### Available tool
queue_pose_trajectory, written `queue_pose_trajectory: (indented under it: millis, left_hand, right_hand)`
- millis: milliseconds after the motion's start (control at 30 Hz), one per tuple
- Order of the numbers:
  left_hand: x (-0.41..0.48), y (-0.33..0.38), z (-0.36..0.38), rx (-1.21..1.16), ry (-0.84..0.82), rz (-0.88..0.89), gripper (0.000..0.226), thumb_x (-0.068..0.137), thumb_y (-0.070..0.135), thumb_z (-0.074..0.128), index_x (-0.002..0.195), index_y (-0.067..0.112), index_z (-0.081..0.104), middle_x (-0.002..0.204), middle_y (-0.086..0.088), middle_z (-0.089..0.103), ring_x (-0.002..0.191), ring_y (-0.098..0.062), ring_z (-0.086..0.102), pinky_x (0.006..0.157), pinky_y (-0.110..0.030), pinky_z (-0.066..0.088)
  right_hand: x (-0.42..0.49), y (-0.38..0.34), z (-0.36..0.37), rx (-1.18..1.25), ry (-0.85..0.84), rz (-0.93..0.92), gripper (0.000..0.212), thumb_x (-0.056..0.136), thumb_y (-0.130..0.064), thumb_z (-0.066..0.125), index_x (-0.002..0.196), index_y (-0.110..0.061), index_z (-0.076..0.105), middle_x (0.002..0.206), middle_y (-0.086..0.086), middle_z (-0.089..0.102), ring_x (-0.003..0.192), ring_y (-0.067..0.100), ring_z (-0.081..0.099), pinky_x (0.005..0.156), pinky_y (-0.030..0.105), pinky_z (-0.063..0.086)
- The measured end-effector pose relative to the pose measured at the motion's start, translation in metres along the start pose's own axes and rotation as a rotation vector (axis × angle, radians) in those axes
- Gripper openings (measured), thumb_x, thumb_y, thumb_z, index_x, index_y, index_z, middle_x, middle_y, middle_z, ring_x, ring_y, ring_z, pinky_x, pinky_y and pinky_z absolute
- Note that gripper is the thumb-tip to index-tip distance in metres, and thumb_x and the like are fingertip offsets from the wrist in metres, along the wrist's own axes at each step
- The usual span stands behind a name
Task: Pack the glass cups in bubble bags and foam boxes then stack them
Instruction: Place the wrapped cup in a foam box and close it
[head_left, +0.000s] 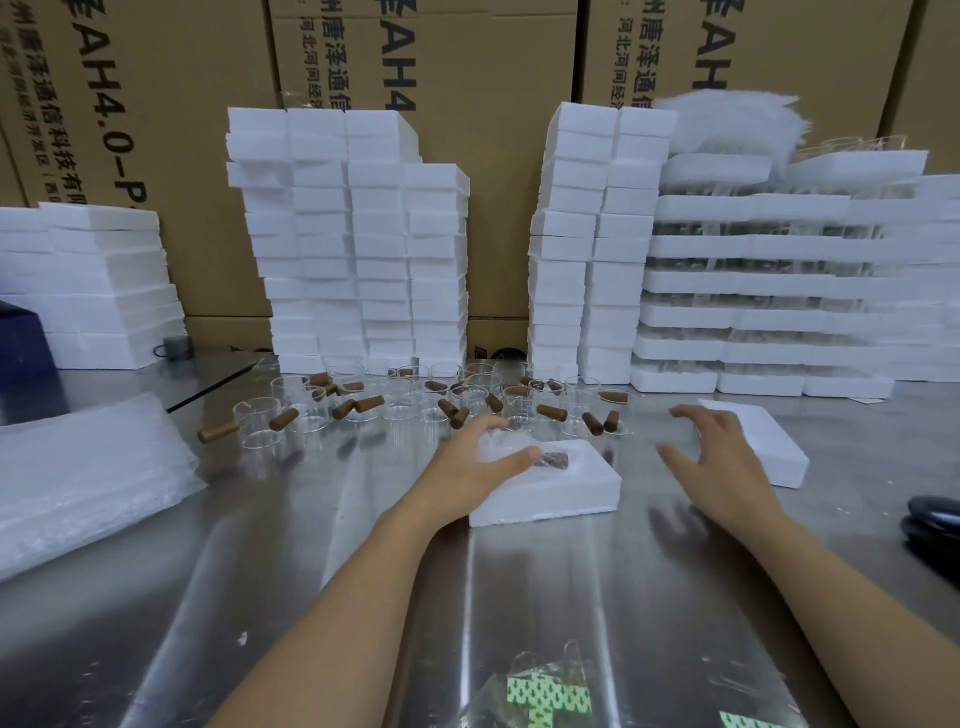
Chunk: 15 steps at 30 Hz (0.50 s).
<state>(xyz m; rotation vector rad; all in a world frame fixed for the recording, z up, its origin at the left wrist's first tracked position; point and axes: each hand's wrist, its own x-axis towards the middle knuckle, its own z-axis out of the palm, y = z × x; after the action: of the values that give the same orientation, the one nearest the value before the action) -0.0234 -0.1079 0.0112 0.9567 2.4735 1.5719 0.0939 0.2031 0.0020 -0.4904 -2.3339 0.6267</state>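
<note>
Centre of the table (234, 545): open foam box (550, 499) with a bubble-wrapped cup (498, 444) set in its hollow, brown handle (555, 460) showing through the wrap on the right side. Left hand (467, 462) over the wrapped cup, fingers curled round its far side and thumb laid along its near side, grasping it. Right hand (727, 462) to the right of the box, fingers released and spread wide, holding nothing, at the near left edge of a second foam piece (769, 452); contact with that piece or the table not discernible. Just beyond the box: cluster of loose glass cups (415, 410) with brown handles, standing upright on the table. Near left: pile of bubble bags (78, 467). Far side, against printed cardboard cartons (467, 78): left tall stack of foam boxes (358, 234) and right tall stack of foam boxes (587, 234), well apart. Far right: layered foam trays (779, 283) with glassware between the layers. Far left: lower foam stack (93, 280). Near edge: crumpled clear plastic (545, 691) with green-and-white print. Right edge: dark object (935, 519), not identifiable.
</note>
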Motion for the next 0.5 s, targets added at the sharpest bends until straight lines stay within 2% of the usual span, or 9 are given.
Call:
queue_pose_trajectory:
  millis: [67,167,267,367,433,500]
  left_hand:
    - [0.0,0.001,-0.001,-0.01,-0.006,-0.008,0.077,0.078,0.082,0.07,0.141,0.042,0.056,0.148,0.013,0.052,0.133,-0.013,0.049,0.088,-0.017,0.038]
    - [0.0,0.0,0.0,-0.026,-0.019,-0.03,0.077,0.077,0.082,0.07,0.141,0.042,0.055,0.147,0.012,0.052,0.131,-0.014,0.05,0.085,-0.018,0.039]
    - [0.001,0.0,0.001,-0.023,-0.031,-0.037,0.076,0.073,0.082,0.07,0.137,0.044,0.056,0.147,0.01,0.054,0.129,-0.015,0.053,0.088,-0.024,0.043]
    - [-0.001,0.0,0.001,-0.034,-0.049,-0.04,0.074,0.073,0.088,0.062,0.137,0.05,0.055,0.152,0.011,0.051,0.134,-0.014,0.051,0.098,-0.031,0.042]
    - [-0.001,0.001,0.001,-0.031,-0.021,-0.027,0.075,0.079,0.09,0.054,0.142,0.05,0.053,0.157,0.015,0.049,0.143,-0.012,0.045,0.109,-0.035,0.037]
    - [0.0,0.004,0.0,-0.014,0.056,0.0,0.074,0.083,0.088,0.051,0.146,0.05,0.051,0.149,0.016,0.055,0.144,-0.011,0.046,0.116,-0.038,0.038]
  right_hand:
    - [0.005,0.015,-0.005,-0.038,0.035,0.124,0.047,0.094,-0.04,0.066,0.138,-0.035,0.051,0.148,0.005,0.041,0.096,0.029,0.059,0.092,0.047,0.049]
    - [0.01,0.028,-0.011,-0.095,0.021,0.285,0.048,0.092,-0.036,0.063,0.139,-0.028,0.053,0.143,0.011,0.049,0.1,0.031,0.055,0.089,0.047,0.048]
    - [0.009,0.03,-0.013,-0.129,0.01,0.317,0.045,0.094,-0.023,0.058,0.138,-0.025,0.055,0.137,0.011,0.058,0.112,0.034,0.058,0.091,0.047,0.047]
    - [0.007,0.021,-0.016,-0.066,0.084,0.24,0.041,0.095,-0.015,0.056,0.136,-0.023,0.056,0.134,0.014,0.058,0.11,0.037,0.06,0.091,0.047,0.049]
    - [0.005,0.009,-0.018,0.007,0.194,0.102,0.044,0.095,-0.012,0.06,0.135,-0.027,0.052,0.128,0.009,0.055,0.094,0.034,0.066,0.082,0.047,0.054]
    - [0.003,-0.008,-0.02,0.061,0.283,-0.075,0.056,0.092,-0.011,0.067,0.138,-0.036,0.046,0.119,-0.005,0.048,0.076,0.02,0.067,0.068,0.044,0.057]
